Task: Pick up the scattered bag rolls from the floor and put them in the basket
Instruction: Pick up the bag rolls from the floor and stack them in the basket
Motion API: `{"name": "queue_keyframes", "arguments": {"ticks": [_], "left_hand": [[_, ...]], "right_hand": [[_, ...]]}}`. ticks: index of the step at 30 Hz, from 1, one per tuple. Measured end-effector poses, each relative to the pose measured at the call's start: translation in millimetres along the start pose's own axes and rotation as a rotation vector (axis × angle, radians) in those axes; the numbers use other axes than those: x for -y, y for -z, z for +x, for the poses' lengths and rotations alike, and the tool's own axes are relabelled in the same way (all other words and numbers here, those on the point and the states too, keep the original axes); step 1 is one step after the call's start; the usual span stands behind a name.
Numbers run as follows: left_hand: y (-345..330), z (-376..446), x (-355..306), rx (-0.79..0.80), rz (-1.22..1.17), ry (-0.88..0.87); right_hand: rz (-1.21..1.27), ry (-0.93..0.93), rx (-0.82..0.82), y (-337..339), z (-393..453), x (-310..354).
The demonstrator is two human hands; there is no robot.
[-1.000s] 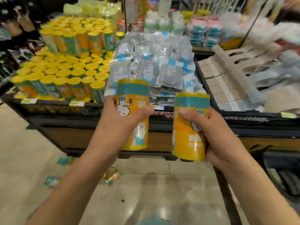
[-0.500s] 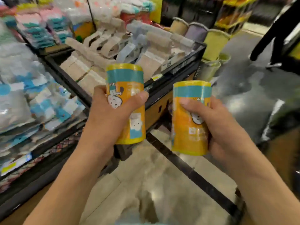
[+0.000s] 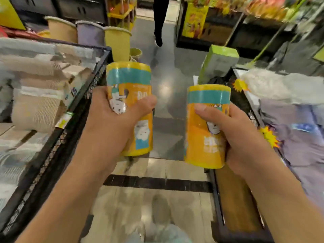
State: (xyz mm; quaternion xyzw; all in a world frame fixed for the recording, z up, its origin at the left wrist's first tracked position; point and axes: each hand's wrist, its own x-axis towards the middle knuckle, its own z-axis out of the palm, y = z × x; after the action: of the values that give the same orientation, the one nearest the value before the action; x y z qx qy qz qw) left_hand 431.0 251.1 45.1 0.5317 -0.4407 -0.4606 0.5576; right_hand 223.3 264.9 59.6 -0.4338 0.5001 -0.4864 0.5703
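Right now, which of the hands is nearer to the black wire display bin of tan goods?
Left. The left hand, gripping a bag roll, is just beside the wire bin's corner. The right hand, gripping another bag roll, is across the aisle by the opposite display.

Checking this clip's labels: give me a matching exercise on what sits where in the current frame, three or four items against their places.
Things:
1. left hand's roll
2. right hand's roll
3. yellow bin
4. green mop head

Places:
A. beyond the mesh display's far corner
B. upright, beside the mesh display on the left
C. right of the aisle, on a long handle
D. upright, lower, near the right display

Pairs: 1-B, 2-D, 3-A, 4-C
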Motion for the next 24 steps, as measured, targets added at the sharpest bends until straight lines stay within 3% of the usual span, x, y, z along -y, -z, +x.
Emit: {"name": "queue_keyframes", "arguments": {"ticks": [10,24], "left_hand": [[-78,111,12,0.178,-0.015,0.048],[-243,276,30,0.13,-0.004,0.094]], "right_hand": [[0.026,-0.017,-0.201,60,85,6],[0.033,-0.04,-0.161,205,289,42]]}}
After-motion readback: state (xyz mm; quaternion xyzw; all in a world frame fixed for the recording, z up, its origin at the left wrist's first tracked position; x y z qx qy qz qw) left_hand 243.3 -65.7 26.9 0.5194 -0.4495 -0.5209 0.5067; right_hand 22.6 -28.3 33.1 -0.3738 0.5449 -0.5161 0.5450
